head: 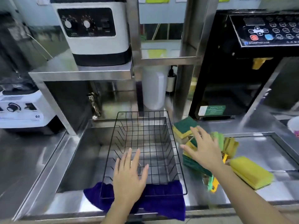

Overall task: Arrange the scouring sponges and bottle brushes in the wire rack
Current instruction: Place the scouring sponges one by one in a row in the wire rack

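A black wire rack [169, 126] sits over the steel sink with nothing in it. My left hand [129, 177] hovers flat over its near end, fingers apart and holding nothing. To the right of the rack lies a pile of yellow-and-green scouring sponges [184, 126]. My right hand [205, 151] is spread open above the pile and hides part of it. One big yellow sponge [252, 173] lies apart on the right. Green and orange bottle brush handles [213, 185] stick out from under my right wrist.
A purple cloth [161, 201] lies under the rack's front edge. The sink [77, 159] has a tap [94, 104] at its back left. A white appliance [24, 110] stands left and a black machine [234, 70] at the back right. A white container [153, 89] is behind the rack.
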### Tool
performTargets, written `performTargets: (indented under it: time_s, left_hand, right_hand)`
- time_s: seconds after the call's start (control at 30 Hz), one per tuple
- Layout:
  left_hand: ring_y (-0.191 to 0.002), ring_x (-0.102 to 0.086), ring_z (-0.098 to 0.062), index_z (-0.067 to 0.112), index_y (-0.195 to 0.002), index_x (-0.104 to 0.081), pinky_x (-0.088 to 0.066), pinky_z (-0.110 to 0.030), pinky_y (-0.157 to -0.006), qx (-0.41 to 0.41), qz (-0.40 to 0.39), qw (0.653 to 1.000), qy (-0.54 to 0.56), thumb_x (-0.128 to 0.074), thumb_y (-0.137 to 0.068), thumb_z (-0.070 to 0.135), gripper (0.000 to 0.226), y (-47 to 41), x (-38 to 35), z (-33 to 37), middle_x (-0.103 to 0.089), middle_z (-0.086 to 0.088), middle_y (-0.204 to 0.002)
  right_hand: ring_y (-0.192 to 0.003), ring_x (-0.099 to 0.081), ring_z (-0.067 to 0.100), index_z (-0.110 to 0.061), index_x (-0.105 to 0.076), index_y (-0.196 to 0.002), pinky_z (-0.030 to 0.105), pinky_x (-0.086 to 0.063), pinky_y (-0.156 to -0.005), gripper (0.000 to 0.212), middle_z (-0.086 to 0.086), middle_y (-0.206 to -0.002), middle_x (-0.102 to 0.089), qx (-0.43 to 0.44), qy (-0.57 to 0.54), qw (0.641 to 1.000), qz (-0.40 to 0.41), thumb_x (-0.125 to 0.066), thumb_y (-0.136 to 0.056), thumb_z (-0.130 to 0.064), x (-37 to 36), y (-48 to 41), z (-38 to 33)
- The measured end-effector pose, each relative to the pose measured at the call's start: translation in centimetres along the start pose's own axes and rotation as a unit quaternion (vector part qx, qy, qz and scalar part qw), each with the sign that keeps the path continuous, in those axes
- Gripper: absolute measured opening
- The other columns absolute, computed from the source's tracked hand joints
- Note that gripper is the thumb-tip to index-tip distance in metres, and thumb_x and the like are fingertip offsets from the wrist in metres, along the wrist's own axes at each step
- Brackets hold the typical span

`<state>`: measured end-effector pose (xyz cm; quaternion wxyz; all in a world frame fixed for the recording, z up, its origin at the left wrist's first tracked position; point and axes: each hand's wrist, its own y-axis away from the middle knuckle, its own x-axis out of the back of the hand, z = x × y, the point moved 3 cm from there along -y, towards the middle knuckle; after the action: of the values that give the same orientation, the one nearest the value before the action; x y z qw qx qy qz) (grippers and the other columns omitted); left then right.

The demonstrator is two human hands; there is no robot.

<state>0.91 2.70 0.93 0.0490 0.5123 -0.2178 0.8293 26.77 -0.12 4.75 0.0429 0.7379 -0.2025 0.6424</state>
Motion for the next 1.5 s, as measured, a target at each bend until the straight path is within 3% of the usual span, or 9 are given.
performTargets:
  time_s: [0.17, 0.33, 0.63, 0.8, 0.97, 1.07, 1.13, 1.27, 1.5]
  left_hand:
    - [-0.097, -0.06, -0.02, 0.02, -0.132, -0.045, -0.048, -0.038, -0.079, -0.001, -0.039, 0.999, -0.009, -0.04, -0.087, 0.054, 0.056, 1.2, -0.8, 0.1, -0.062, -0.001, -0.118]
    - [-0.054, -0.056, -0.017, 0.018, -0.094, -0.063, -0.031, -0.025, -0.046, -0.022, -0.074, 0.994, -0.072, -0.043, -0.088, 0.05, 0.038, 1.8, -0.7, -0.1, -0.064, 0.003, -0.065]
    - [-0.06, -0.054, -0.016, 0.021, -0.068, -0.051, -0.036, -0.028, -0.051, -0.015, -0.134, 0.986, -0.095, -0.035, -0.088, 0.049, 0.038, 2.2, -1.1, -0.1, -0.06, 0.005, -0.067]
    - [-0.058, -0.04, -0.013, 0.02, -0.063, -0.043, -0.027, -0.027, -0.051, -0.02, -0.147, 0.984, -0.1, -0.041, -0.082, 0.039, 0.027, 2.2, -0.9, 0.0, -0.045, 0.008, -0.065]
    - [-0.064, -0.049, -0.017, 0.019, -0.064, -0.046, -0.027, -0.028, -0.052, -0.037, -0.142, 0.984, -0.096, -0.041, -0.081, 0.039, 0.027, 2.1, -1.0, 0.0, -0.056, 0.004, -0.07]
    - [-0.064, -0.054, -0.022, 0.014, -0.063, -0.055, -0.027, -0.028, -0.05, -0.048, -0.127, 0.988, -0.073, -0.044, -0.08, 0.036, 0.03, 2.2, -0.9, 0.2, -0.06, -0.002, -0.069]
    - [-0.062, -0.055, -0.024, 0.012, -0.062, -0.056, -0.028, -0.028, -0.049, -0.049, -0.114, 0.99, -0.064, -0.045, -0.078, 0.035, 0.031, 2.3, -0.8, 0.3, -0.061, -0.004, -0.066]
    - [-0.059, -0.056, -0.026, 0.01, -0.061, -0.058, -0.038, -0.03, -0.049, -0.044, -0.102, 0.992, -0.058, -0.049, -0.076, 0.034, 0.029, 2.4, -0.6, 0.4, -0.062, -0.006, -0.063]
    - [-0.051, -0.054, -0.023, 0.012, -0.055, -0.056, -0.039, -0.028, -0.043, -0.044, -0.084, 0.994, -0.06, -0.045, -0.073, 0.034, 0.03, 2.3, -0.3, 0.4, -0.058, -0.002, -0.055]
  right_hand:
    - [-0.12, -0.053, 0.023, -0.026, -0.041, -0.134, 0.036, -0.044, -0.091, 0.081, 0.0, -0.133, -0.056, 0.031, -0.028, 0.989, -0.143, -0.046, -0.072, -0.077, -1.9, 0.5, 0.7]
    - [-0.124, -0.05, 0.024, -0.035, -0.023, -0.143, 0.038, -0.047, -0.09, 0.081, -0.004, -0.144, -0.046, 0.041, -0.022, 0.959, -0.28, -0.065, -0.075, -0.048, -2.8, 0.4, 1.2]
    - [-0.108, -0.057, 0.033, -0.024, -0.028, -0.141, 0.039, -0.048, -0.084, 0.073, 0.014, -0.126, -0.058, -0.033, -0.163, 0.981, -0.096, -0.066, -0.08, -0.034, 0.8, -2.0, 0.4]
    - [-0.093, -0.058, 0.016, -0.039, -0.024, -0.137, 0.031, -0.046, -0.075, 0.074, -0.003, -0.11, -0.057, -0.042, -0.426, 0.904, 0.015, -0.068, -0.077, -0.041, 3.6, -2.6, -3.8]
    - [-0.095, -0.057, 0.01, -0.029, -0.037, -0.13, 0.024, -0.046, -0.077, 0.065, -0.008, -0.106, -0.056, -0.024, -0.483, 0.875, -0.024, -0.072, -0.076, -0.035, 1.2, -2.4, -8.3]
    - [-0.086, -0.059, 0.007, -0.02, -0.041, -0.116, 0.017, -0.052, -0.055, 0.056, -0.004, -0.098, -0.054, -0.094, -0.587, 0.796, -0.109, -0.077, -0.073, -0.017, -2.1, -1.9, -10.1]
    - [-0.084, -0.06, 0.011, -0.016, -0.044, -0.105, 0.027, -0.054, -0.06, 0.045, 0.002, -0.098, -0.056, -0.158, -0.618, 0.754, -0.159, -0.076, -0.074, -0.013, -4.4, -1.5, -10.7]
    - [-0.079, -0.051, 0.007, -0.011, -0.046, -0.098, 0.023, -0.038, -0.062, 0.036, 0.001, -0.093, -0.055, -0.241, -0.592, 0.749, -0.178, -0.072, -0.078, -0.025, -7.5, -0.6, -11.4]
    - [-0.095, -0.065, 0.025, -0.032, -0.028, -0.134, 0.035, -0.06, -0.061, 0.066, 0.005, -0.12, -0.052, -0.246, -0.59, 0.727, -0.249, -0.067, -0.084, -0.015, -10.1, 1.5, -12.9]
